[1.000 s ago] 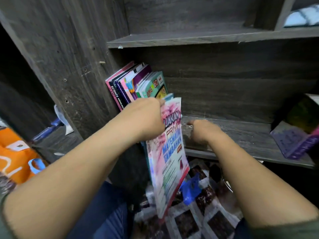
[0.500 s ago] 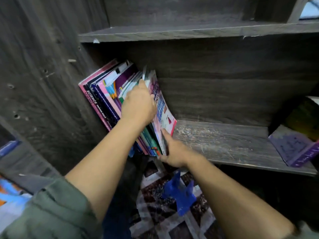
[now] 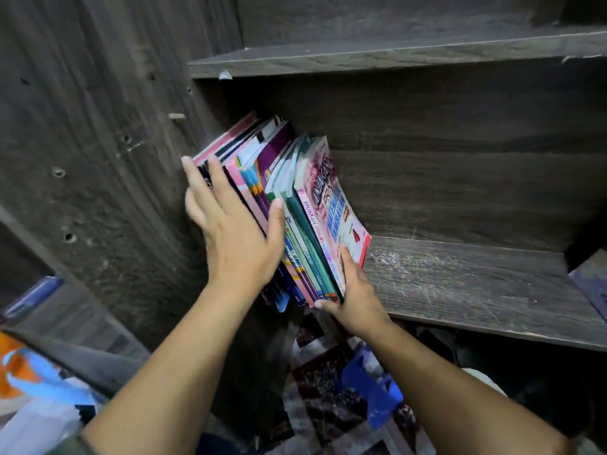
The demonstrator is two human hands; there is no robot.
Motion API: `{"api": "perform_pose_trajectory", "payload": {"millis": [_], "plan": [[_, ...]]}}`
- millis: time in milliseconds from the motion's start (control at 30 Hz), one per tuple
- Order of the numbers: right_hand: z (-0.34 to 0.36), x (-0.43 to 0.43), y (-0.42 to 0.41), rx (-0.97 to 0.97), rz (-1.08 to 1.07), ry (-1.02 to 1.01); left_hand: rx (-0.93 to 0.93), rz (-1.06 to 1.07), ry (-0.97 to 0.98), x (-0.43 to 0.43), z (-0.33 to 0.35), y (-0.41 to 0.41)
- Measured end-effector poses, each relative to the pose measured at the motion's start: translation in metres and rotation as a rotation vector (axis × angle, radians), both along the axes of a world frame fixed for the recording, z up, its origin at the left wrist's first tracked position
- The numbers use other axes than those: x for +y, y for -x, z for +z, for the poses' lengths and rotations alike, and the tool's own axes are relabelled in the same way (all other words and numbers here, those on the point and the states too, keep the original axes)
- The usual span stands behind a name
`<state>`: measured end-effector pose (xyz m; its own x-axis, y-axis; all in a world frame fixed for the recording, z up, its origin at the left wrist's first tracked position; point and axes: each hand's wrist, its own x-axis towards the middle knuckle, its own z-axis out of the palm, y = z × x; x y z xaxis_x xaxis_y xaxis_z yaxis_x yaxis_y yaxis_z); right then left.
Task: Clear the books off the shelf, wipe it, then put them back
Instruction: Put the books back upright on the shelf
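The putting-back step seems to be in hand: the books point(image 3: 289, 205) are stood in a row at the left end of the shelf point(image 3: 476, 284), against its side wall, and the pink book point(image 3: 335, 205) is the last one at the right of the row. The left hand point(image 3: 230, 238) is laid flat with straight fingers on the spines, gripping nothing, while the bottom corner of the row is gripped by the right hand point(image 3: 354, 300). The books are stood tall but tipped to the left, spines facing out, so next a gentle push back and upright is probably needed.
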<state>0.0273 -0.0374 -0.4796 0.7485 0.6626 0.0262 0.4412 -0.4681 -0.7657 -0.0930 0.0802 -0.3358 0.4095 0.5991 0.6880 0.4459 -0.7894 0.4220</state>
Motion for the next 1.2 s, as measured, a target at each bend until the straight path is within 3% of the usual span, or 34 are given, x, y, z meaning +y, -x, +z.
{"api": "perform_pose_trajectory", "payload": {"millis": [267, 433, 533, 667, 767, 867, 1067, 1200], "plan": [[-0.003, -0.002, 0.001, 0.0, 0.028, -0.071, -0.235, -0.065, 0.061, 0.01, 0.023, -0.01], [0.001, -0.002, 0.004, -0.021, 0.043, -0.124, -0.251, -0.167, 0.201, 0.011, 0.025, -0.009], [0.002, 0.004, 0.004, 0.065, 0.047, -0.197, -0.255, -0.237, 0.162, 0.014, 0.023, -0.009], [-0.001, 0.023, 0.012, 0.186, 0.147, -0.279, -0.223, -0.232, -0.018, 0.018, 0.022, -0.011], [0.005, 0.033, 0.012, 0.209, 0.164, -0.229, -0.137, -0.121, -0.151, 0.021, 0.018, -0.013], [0.02, 0.034, 0.002, 0.163, 0.218, -0.113, -0.019, 0.018, -0.198, 0.024, 0.014, -0.008], [0.045, 0.019, -0.032, -0.005, 0.28, 0.101, 0.146, 0.001, -0.281, 0.028, 0.019, 0.002], [0.06, 0.02, -0.042, 0.101, 0.276, -0.078, 0.274, 0.047, -0.302, 0.027, 0.024, 0.004]]}}
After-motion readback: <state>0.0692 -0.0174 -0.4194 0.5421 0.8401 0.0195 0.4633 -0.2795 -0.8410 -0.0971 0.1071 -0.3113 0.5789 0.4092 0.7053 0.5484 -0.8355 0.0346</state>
